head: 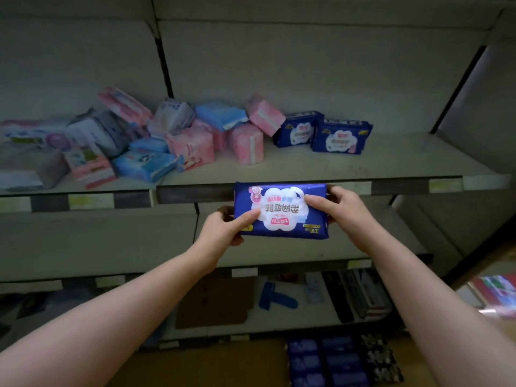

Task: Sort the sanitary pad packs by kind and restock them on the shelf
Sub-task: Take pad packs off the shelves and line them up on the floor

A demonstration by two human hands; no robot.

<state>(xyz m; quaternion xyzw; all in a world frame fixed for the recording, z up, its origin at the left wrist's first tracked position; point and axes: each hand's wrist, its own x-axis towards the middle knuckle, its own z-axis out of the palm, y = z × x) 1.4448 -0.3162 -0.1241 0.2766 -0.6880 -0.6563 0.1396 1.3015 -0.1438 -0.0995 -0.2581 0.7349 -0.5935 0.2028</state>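
Held pack: a dark blue pack [280, 210] was held level, its print upside down, just in front of the shelf [349, 169] edge.
Left hand: the pack's left end was gripped by the left hand [223, 231], with the thumb laid on the front.
Right hand: the right end was clamped by the right hand [342, 209], fingers [331, 189] curled behind it.
Sorted packs: two matching packs [339, 136] were stood side by side on the shelf.
Heap: pink packs [247, 145] and light blue packs [145, 163] were piled unsorted to their left.
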